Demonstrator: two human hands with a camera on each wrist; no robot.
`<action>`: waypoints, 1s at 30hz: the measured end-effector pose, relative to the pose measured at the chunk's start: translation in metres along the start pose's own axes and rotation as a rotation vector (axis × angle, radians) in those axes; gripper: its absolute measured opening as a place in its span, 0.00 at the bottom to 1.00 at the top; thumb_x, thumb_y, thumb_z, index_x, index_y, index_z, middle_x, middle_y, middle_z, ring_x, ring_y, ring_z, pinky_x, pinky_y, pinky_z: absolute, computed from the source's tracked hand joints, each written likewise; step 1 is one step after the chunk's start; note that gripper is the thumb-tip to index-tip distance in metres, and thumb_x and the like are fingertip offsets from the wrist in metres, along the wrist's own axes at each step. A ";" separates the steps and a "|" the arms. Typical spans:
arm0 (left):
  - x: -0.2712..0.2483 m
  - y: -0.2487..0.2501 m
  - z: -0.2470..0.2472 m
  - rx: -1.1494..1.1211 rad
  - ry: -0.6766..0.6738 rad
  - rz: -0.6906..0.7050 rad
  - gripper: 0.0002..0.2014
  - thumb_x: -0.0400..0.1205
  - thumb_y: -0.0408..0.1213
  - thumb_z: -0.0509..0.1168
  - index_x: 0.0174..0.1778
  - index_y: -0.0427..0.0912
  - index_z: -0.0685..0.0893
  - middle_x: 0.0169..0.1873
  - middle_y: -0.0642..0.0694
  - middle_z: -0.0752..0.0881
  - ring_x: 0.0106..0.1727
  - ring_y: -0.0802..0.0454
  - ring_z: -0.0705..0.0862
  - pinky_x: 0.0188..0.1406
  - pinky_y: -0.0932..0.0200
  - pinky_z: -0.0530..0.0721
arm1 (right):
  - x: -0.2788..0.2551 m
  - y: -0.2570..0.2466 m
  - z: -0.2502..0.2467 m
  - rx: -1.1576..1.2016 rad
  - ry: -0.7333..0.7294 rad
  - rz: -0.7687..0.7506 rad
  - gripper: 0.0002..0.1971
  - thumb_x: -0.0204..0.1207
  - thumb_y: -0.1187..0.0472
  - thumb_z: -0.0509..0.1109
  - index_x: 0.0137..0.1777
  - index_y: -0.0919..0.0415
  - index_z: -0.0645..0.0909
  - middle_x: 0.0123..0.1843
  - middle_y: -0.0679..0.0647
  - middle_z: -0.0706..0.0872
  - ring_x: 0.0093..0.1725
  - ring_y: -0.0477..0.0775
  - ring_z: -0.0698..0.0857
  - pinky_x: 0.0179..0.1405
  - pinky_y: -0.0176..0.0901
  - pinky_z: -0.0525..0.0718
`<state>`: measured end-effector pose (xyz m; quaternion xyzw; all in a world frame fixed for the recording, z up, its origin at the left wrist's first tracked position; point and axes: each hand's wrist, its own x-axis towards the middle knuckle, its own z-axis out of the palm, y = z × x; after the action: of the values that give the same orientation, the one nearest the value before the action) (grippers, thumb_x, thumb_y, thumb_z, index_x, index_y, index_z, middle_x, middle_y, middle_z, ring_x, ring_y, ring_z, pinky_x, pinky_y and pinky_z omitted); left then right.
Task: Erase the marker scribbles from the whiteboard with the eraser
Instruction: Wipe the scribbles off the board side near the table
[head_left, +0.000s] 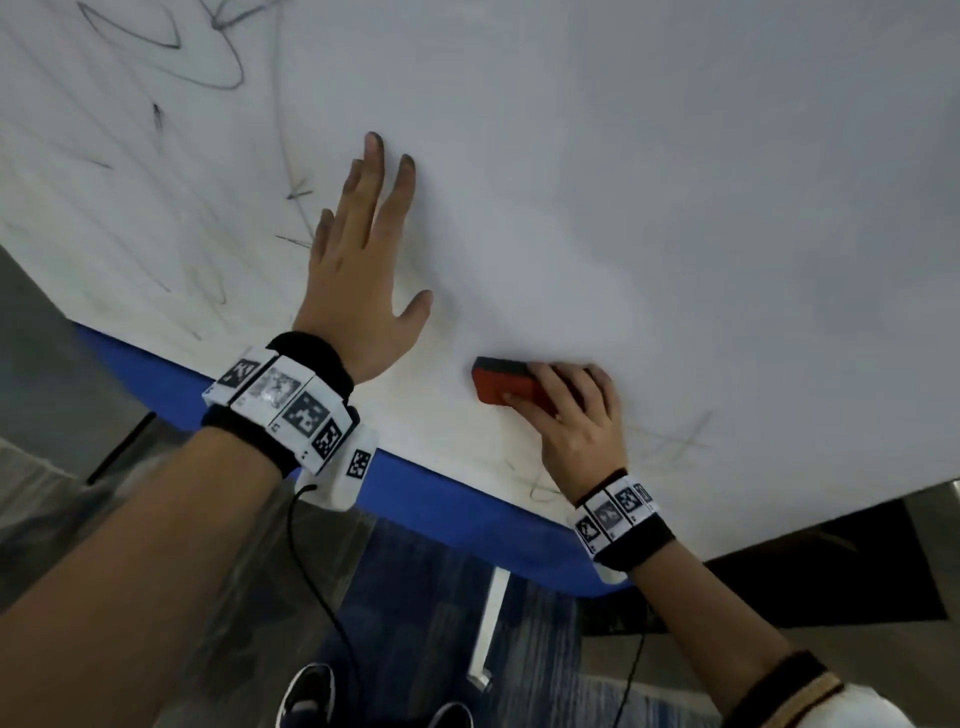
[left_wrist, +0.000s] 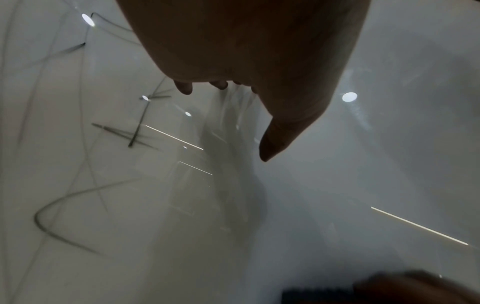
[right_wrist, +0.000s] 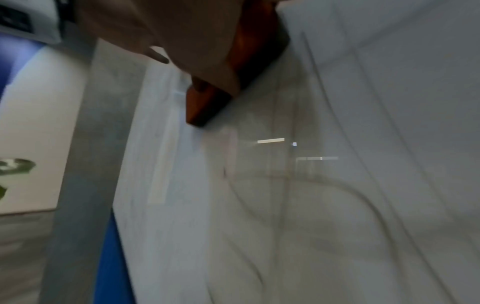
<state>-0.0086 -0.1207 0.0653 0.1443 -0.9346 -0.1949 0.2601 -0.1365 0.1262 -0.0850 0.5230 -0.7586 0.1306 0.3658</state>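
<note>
Eraser (head_left: 511, 385): lower centre of the head view, face down on the whiteboard (head_left: 675, 182). Your right hand (head_left: 576, 415) is curled over its right end, fingers wrapped across the back, thumb side hidden. Small block, red-orange shell, dark pad underneath; looks light and rigid on top, soft below. Judged easy to push. Grip the long sides of the shell, not the pad, and keep it flat so the whole pad bears.

Left hand (head_left: 363, 260): centre-left of the head view, fingers straight and slightly spread, palm flat against the board, holding nothing. Fingertips (head_left: 374, 143) look ink-darkened. It seems to be bracing the panel.

Board: smooth, glossy white sheet; the wrist views catch reflected ceiling lights, so expect a slick surface with little drag. Blue edge strip (head_left: 457, 509) along the lower rim. Whether the panel is rigid or flexes, I cannot tell.

Scribbles (head_left: 171, 57): thin dark loops in the upper left, crossed strokes left of your left hand, fainter lines at lower right beside your right wrist. Grey smear in the upper-left area. The right of the board reads mostly clean.

Right wrist view is blurred; detail there is unreliable.
</note>
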 end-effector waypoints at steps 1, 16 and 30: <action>-0.003 0.001 0.005 0.001 -0.001 -0.008 0.51 0.79 0.41 0.71 0.89 0.51 0.41 0.88 0.47 0.36 0.90 0.47 0.40 0.85 0.30 0.52 | -0.018 0.007 0.007 -0.025 -0.071 -0.099 0.19 0.82 0.73 0.67 0.62 0.52 0.90 0.70 0.57 0.87 0.68 0.63 0.79 0.81 0.60 0.67; -0.015 0.019 0.036 -0.008 -0.002 -0.061 0.56 0.76 0.45 0.75 0.89 0.43 0.40 0.87 0.41 0.33 0.90 0.41 0.40 0.84 0.34 0.65 | 0.013 0.007 0.002 0.029 -0.151 -0.194 0.19 0.91 0.69 0.56 0.63 0.55 0.90 0.70 0.58 0.87 0.66 0.66 0.83 0.75 0.62 0.74; -0.016 0.025 0.046 0.001 0.013 -0.090 0.61 0.73 0.53 0.76 0.88 0.40 0.38 0.87 0.37 0.33 0.90 0.40 0.41 0.83 0.39 0.69 | -0.017 -0.053 0.074 -0.128 -0.480 -0.360 0.16 0.78 0.63 0.67 0.64 0.58 0.87 0.67 0.57 0.85 0.63 0.63 0.82 0.66 0.58 0.79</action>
<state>-0.0249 -0.0793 0.0335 0.1874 -0.9256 -0.2050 0.2570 -0.1171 0.0728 -0.1577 0.6410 -0.7250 -0.1115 0.2258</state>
